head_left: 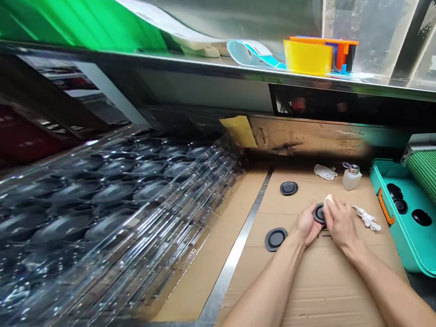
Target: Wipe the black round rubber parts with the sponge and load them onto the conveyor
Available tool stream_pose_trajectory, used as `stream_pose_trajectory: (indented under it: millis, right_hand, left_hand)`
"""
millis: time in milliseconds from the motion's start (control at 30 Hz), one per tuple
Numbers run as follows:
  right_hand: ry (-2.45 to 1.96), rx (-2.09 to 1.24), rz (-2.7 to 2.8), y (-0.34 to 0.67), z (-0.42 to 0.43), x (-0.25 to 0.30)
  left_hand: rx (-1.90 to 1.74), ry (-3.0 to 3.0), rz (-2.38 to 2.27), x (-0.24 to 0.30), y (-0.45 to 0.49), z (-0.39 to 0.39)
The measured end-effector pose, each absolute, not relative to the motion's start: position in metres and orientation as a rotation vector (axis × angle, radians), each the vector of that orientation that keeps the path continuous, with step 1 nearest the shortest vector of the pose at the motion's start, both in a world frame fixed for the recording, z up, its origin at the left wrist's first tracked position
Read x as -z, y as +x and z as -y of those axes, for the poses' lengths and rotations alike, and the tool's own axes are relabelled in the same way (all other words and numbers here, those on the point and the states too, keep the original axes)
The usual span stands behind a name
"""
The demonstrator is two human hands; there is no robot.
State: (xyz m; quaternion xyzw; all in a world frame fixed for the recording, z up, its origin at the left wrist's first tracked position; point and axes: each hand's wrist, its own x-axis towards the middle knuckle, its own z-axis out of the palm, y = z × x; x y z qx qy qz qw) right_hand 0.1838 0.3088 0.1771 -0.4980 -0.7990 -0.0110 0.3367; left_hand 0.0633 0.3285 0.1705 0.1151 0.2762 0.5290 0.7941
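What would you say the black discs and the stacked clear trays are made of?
The black discs look like matte rubber, judging by their dull surface, though plastic is possible. The clear trays look like thin plastic: glossy, see-through, with moulded pockets.

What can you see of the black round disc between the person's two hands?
The black round disc looks like moulded rubber, with a raised rim around a dished centre, though the hands hide much of it. It appears tilted, held by the left hand above the cardboard sheet. The right hand presses a white wad against it.
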Motion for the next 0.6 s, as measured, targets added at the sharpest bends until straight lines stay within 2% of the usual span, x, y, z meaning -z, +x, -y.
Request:
stream_pose_trajectory:
  millis: [100,300,600]
  right_hand:
    - [-1.203,-0.024,2.154,0.181,-0.306,-0.173]
    - [-1.302,-0.125,1.947,0.198,-0.329,-0.17]
    - [-1.519,-0.615,1.82,0.222,-0.323,-0.191]
  left_hand:
    - [-1.124,0.223,-0.569,-0.172,0.061,-0.329]
    - [-1.169,0.255,-0.592,-0.173,0.062,-0.331]
    - [-1.211,0.287,-0.598,-0.169,0.064,-0.334]
